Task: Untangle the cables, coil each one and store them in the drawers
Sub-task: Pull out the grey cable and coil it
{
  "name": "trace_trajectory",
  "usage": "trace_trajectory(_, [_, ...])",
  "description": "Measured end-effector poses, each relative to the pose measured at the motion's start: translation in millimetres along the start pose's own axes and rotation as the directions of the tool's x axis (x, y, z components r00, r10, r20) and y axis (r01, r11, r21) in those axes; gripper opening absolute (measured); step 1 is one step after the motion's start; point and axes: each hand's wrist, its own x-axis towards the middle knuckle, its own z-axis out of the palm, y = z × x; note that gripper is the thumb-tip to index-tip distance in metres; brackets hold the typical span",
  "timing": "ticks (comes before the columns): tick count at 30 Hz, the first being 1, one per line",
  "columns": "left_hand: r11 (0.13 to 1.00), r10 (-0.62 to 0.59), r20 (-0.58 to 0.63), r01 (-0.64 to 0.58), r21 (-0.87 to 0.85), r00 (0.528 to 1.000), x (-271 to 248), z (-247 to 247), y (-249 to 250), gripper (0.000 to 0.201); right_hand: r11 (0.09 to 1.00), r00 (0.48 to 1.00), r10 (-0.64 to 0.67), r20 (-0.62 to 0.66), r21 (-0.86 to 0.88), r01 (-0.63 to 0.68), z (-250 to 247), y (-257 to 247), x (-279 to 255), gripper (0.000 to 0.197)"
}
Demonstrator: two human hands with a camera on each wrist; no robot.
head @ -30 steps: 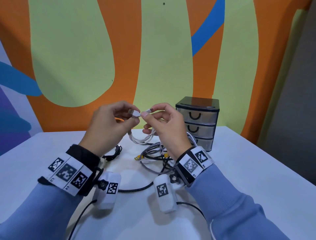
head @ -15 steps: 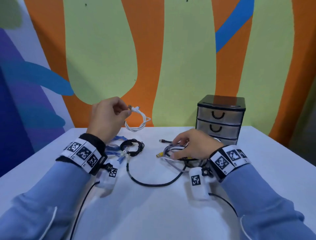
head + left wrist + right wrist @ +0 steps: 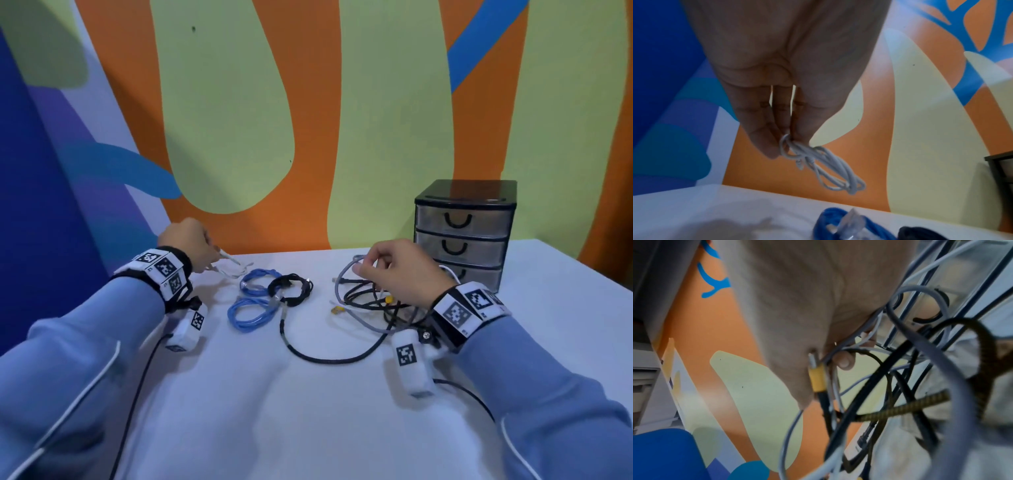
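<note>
cables lie in a tangle [image 3: 373,301] on the surface [image 3: 308,411], right hand [image 3: 400,270] pinching its grey strand; left hand [image 3: 186,245] pinches a coiled white cable [image 3: 824,167] far left. blue coils [image 3: 255,298] and a black coil [image 3: 291,289] sit between; drawers [image 3: 462,236] stand closed far right.

sleeves [image 3: 102,329]: light blue | wristbands [image 3: 469,313]: black-and-white square markers | wrist cameras [image 3: 411,363]: white, black cables

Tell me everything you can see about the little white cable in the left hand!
The white cable is thin, smooth and looks plasticky. It is wound into a small bundle of several loops, with one turn wrapped round the top to keep it together. The left hand pinches it at that top end between thumb and fingers, so the loops hang down just above the white table, near the blue cable.
</note>
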Motion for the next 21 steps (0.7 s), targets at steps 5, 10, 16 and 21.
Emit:
trace_trajectory(5, [0.988,-0.128,0.235,0.104,0.112,0.963,-1.5,19.4,-24.4,0.009,0.972,0.996,-0.018,-0.092,0.233,0.039,8.3,-5.3,0.7,0.027])
trace_trajectory(10, [0.974,-0.107,0.321,0.033,0.226,0.941,-20.7,5.1,-6.4,0.021,0.937,0.985,-0.015,-0.174,0.342,0.075,8.8,-5.1,1.1,0.023])
trace_trajectory(16, [0.960,0.279,0.190,-0.277,-0.040,0.941,-58.0,-33.7,61.6,0.027,0.893,0.973,0.026,-0.228,0.443,0.080,7.3,-8.8,-2.7,0.022])
trace_trajectory(21, [0.874,0.468,0.272,-0.395,-0.284,0.841,-90.2,-18.5,135.2,0.055,0.879,0.963,0.027,-0.267,0.466,0.104,7.4,-10.3,-4.1,0.016])
